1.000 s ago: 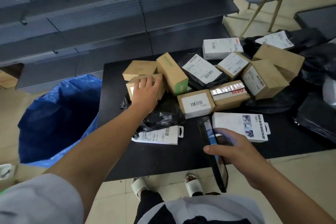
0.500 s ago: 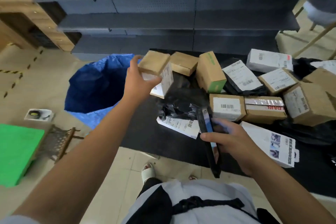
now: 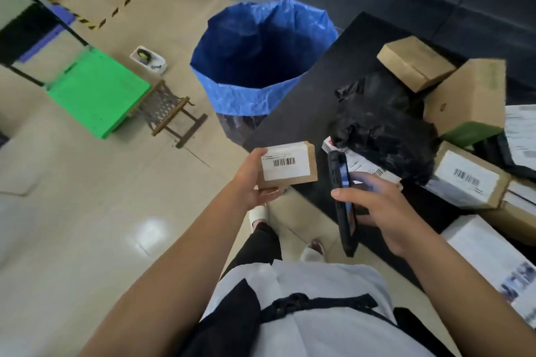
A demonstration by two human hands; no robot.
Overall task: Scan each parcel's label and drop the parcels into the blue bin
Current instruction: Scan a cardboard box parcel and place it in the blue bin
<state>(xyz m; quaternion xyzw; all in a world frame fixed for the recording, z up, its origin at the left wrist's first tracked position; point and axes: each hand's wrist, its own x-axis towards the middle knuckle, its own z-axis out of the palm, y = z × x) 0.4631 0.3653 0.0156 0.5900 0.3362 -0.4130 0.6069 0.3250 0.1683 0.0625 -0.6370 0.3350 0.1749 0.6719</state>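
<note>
Left hand (image 3: 252, 182) grips box (image 3: 287, 164), label up; right hand (image 3: 383, 206) grips scanner (image 3: 343, 203) beside it. Scan pending; bin (image 3: 240, 95) contents unseen; many parcels (image 3: 464, 180) left on worktop (image 3: 313, 90).

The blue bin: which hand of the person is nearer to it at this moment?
Left. The left hand, holding the small box, is just below the blue bin. The right hand, holding the scanner, is farther right, over the table edge.

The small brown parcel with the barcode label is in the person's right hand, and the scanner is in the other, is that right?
Not quite: the hands are swapped. The head view shows the small brown parcel held in the left hand, label up, while the right hand holds the black scanner beside it.
</note>
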